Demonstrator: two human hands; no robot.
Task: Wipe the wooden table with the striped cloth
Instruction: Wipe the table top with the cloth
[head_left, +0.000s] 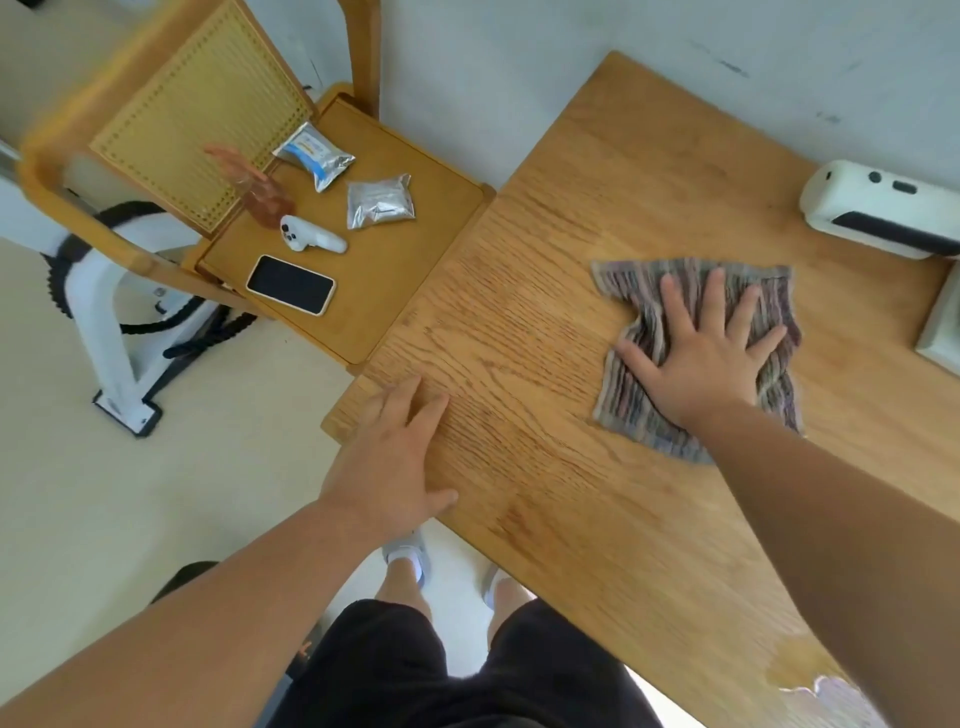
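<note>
The striped cloth (644, 332) lies spread flat on the wooden table (545, 322), right of its middle. My right hand (704, 353) presses down on the cloth, palm flat and fingers spread; it covers the cloth's middle. My left hand (395, 457) rests flat on the table's near left corner, fingers apart, holding nothing. The cloth's edges look slightly blurred.
A wooden chair (363, 270) stands against the table's left end; its seat bears a phone (291, 285), a white controller (310, 236), two foil packets (380, 201) and a clear bottle (262, 192). A white device (878, 208) sits at the table's far right. A stain (800, 665) marks the near edge.
</note>
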